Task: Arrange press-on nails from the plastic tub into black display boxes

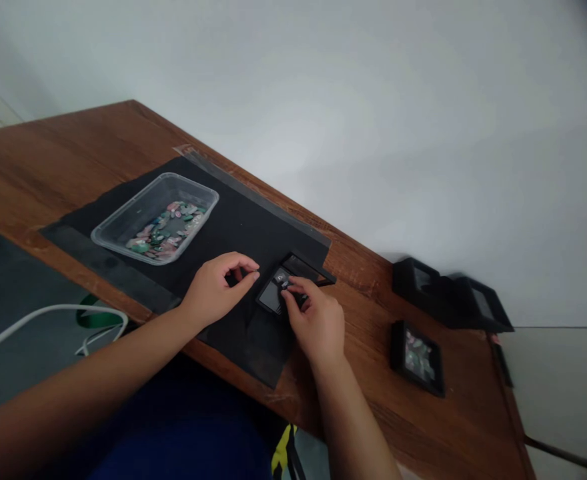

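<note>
Case, small, black and open, lies near the right end of the dark mat, partly under the fingers of the right hand, with its black-rimmed lid swung out on the far side. It looks light and stiff, probably moulded plastic, and would likely slide if nudged; the lid's window seems the part easiest to scratch or crack, so the outer edges make the better hold. Small pale pieces inside look hard, smooth and slippery, best pinched by their sides. The right hand comes in from the near right, thumb and forefinger bent over these pieces; I cannot tell whether they grip one. The left hand is just left of the case, thumb and fingertips drawn nearly together, and whether anything sits between them is hidden
</note>
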Motion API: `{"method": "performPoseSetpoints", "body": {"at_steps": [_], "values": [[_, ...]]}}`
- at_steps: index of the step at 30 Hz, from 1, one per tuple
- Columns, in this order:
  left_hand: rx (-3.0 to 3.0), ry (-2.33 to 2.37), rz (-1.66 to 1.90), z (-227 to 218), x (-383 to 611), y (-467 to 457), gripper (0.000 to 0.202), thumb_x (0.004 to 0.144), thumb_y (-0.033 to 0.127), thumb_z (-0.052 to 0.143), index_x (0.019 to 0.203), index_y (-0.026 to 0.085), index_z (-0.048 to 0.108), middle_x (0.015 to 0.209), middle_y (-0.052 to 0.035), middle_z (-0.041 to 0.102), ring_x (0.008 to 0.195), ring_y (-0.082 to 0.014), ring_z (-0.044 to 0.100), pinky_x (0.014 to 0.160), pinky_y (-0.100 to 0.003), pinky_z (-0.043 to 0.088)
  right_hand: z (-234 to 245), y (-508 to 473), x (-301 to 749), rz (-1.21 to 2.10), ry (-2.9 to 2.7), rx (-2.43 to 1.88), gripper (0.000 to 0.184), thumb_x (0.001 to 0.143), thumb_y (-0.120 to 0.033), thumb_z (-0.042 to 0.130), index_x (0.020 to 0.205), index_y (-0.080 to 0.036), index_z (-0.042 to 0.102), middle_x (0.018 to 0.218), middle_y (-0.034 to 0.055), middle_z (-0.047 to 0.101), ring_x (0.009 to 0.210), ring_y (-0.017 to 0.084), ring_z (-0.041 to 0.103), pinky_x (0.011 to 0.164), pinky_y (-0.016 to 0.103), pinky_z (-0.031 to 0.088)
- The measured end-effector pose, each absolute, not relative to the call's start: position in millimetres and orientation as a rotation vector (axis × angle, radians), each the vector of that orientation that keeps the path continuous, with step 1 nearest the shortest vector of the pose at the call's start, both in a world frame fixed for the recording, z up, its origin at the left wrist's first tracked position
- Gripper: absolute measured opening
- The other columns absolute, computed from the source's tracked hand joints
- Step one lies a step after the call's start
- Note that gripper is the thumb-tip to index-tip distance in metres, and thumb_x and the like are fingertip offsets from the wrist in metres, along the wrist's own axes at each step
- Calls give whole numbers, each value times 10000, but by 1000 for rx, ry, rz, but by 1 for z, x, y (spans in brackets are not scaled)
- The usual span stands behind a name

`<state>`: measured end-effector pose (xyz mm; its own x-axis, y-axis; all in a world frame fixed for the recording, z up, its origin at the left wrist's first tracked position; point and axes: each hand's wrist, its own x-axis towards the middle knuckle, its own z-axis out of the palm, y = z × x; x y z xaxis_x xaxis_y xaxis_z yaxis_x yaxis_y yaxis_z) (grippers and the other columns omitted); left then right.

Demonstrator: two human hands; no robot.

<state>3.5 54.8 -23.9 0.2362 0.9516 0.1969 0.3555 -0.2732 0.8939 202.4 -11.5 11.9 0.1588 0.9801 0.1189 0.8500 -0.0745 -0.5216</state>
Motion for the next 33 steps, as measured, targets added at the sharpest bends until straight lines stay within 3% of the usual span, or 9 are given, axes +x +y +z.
{"method": "performPoseSetpoints", "body": {"at_steps": [8,17,24,29,33], "values": [[1772,1201,1015,-23,4,56,121,873,295,678,939,206,727,886,-27,720,728,-154,623,638,-270,488,8,-9,205,435,-1667,-1968,276,855,-293,722,1130,-302,711,971,-34,810,614,163,678,631,310,519],[1797,1204,997,-21,5,55,110,880,292,671,933,214,726,871,-21,714,729,-151,629,548,-231,441,0,-7,210,618,-1518,-1861,254,825,-285,715,1078,-268,727,955,-4,795,516,122,553,562,278,476],[1891,1199,941,-19,4,55,100,882,289,661,911,220,727,879,-23,721,740,-160,632,531,-231,426,-3,-6,212,637,-1469,-1812,328,789,-278,731,1116,-246,719,953,11,782,519,111,538,558,266,482],[1937,1113,952,-17,6,53,79,892,259,656,909,219,722,859,-18,718,743,-160,638,639,-264,480,-3,-5,210,584,-1488,-1837,375,790,-273,732,1165,-265,708,982,7,781,544,120,558,600,282,500],[1961,1018,1002,-18,7,50,78,880,239,687,949,222,719,879,-18,734,757,-161,647,730,-295,506,-1,-6,210,596,-1495,-1834,311,799,-284,729,1110,-270,738,971,11,783,551,123,571,586,277,497]]}}
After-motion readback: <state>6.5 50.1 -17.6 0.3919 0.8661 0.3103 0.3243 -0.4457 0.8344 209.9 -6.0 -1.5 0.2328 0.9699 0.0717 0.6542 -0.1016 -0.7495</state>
